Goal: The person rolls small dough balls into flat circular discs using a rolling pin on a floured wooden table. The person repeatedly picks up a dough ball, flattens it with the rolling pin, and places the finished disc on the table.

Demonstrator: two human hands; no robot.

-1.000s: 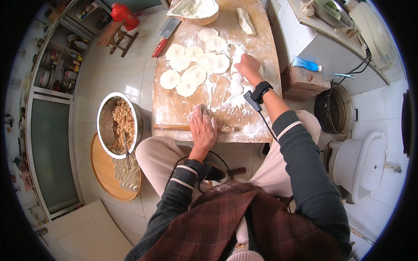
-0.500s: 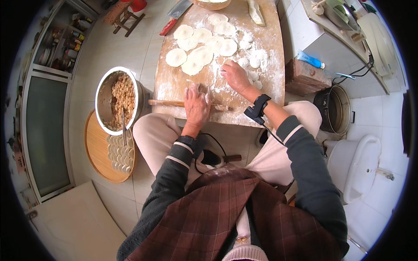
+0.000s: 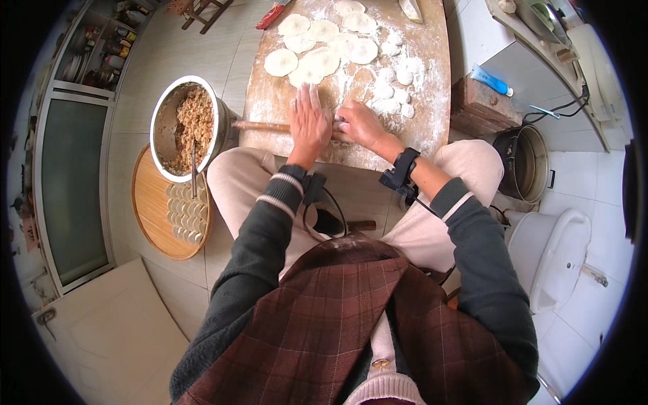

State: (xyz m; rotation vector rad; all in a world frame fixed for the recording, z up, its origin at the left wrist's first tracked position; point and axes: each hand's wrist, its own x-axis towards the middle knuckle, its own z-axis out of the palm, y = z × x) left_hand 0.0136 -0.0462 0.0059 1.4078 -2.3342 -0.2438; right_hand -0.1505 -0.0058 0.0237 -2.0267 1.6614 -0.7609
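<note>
My left hand [image 3: 312, 128] lies palm down across a wooden rolling pin [image 3: 264, 126], its fingers stretched out and pointing away from me. Close beside it, at the pin's right end, my right hand [image 3: 364, 128] is curled, and whatever its fingertips hold is hidden. Just beyond the left fingertips, round flat dough wrappers [image 3: 321, 61] overlap on the floured wooden board [image 3: 263, 94]. Several small floured dough pieces [image 3: 385, 90] sit beyond my right hand.
Left of the board stands a metal basin of filling [image 3: 196, 121] with a spoon handle sticking out. Below it, a round wooden tray [image 3: 152, 202] carries rows of folded dumplings [image 3: 187, 216]. A red-handled knife [image 3: 271, 15] lies at the far left edge; bricks [image 3: 482, 104] flank the right side.
My right hand has come left and nearer, from beside the dough pieces to the rolling pin. My left hand's fingers have straightened over the pin. The whole view has shifted slightly.
</note>
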